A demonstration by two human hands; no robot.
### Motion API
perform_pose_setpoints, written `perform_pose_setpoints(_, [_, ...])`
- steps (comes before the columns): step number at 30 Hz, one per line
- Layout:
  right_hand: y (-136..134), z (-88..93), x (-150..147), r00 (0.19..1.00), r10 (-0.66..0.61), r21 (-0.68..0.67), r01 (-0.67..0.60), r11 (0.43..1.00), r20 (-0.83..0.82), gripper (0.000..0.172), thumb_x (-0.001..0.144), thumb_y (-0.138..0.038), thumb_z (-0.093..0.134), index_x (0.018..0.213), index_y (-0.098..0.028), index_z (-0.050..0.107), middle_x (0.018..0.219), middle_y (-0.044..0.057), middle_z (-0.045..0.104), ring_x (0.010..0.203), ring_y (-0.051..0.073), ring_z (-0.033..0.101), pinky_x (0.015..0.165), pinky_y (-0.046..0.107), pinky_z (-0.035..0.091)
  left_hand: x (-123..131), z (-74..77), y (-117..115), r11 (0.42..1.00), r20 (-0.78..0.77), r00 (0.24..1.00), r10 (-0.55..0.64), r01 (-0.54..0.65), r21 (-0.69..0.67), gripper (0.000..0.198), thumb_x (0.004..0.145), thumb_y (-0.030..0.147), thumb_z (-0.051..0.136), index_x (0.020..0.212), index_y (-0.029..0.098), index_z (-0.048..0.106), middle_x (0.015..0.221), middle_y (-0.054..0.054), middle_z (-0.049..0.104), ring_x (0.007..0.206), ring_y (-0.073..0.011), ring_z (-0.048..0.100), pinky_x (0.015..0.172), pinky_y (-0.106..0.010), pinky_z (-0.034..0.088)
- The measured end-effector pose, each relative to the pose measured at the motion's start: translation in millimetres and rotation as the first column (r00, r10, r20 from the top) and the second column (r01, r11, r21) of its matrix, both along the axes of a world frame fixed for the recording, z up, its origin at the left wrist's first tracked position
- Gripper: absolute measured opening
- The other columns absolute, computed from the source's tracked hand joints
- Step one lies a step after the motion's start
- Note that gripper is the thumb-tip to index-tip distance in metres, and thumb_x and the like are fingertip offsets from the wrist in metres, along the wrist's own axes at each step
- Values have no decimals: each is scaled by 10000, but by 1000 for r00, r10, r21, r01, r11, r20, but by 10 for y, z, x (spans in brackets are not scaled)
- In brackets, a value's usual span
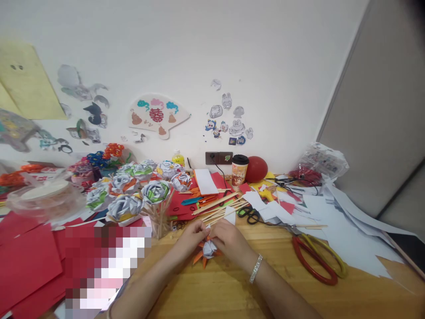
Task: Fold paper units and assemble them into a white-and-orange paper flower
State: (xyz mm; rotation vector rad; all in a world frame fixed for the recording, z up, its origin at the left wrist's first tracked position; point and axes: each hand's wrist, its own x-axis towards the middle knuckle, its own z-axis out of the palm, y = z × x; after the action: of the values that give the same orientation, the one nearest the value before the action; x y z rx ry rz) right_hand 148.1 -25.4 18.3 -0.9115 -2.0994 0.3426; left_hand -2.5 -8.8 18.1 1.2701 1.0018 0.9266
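Over the wooden table, a folded paper flower point(208, 249) with a white centre and pointed orange petals is between my two hands. My left hand point(191, 237) pinches its upper edge near a white paper tip. On the other side, my right hand point(226, 237) curls its fingers around the flower's top right part, partly hiding them. The two hands nearly meet above the white centre. Just beyond them lie thin wooden sticks point(217, 204) and a small white paper piece point(230, 215).
Large scissors point(315, 261) lie at the right beside white paper sheets point(345, 239). Finished paper roses point(124, 208) stand at the left, some in a clear cup point(160, 217). A lidded drink cup point(239, 170) and a red balloon point(257, 168) are at the back. Red paper point(26, 261) covers the left.
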Motion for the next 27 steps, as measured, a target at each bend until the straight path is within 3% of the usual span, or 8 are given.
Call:
perform_pose_setpoints(5, [6,7,21,1000,3,-70,-3,998,-4,165,791,-98,557,881,-203,646,834,29,642,833,162,538,748,267,415,-20,-25,11,988,-11,996,-92,90,-122,301,669,441,594,699,196,422,547,56,544,468,-126,573,417,-206,410])
perform_pose_setpoints(17, [12,48,45,994,3,-100,8,995,114,179,801,-63,512,780,-187,639,786,26,631,802,165,542,721,255,411,28,24,-52,995,-54,999,0,-6,-98,210,662,339,582,664,185,438,511,51,551,441,-129,575,407,-203,405])
perform_pose_setpoints(23, [9,44,45,962,-6,-2,6,1000,272,147,804,-87,519,784,-170,639,761,45,625,772,180,535,678,261,408,42,-18,-42,993,-67,998,17,-24,-115,191,665,305,580,662,187,429,492,50,562,421,-121,560,393,-191,384])
perform_pose_setpoints(27, [13,39,83,937,56,103,-97,990,345,95,766,-115,580,824,-170,631,789,54,629,769,190,519,665,274,402,52,-25,-35,991,-71,997,22,-31,-129,218,671,328,582,665,193,411,488,55,557,421,-126,565,396,-195,388])
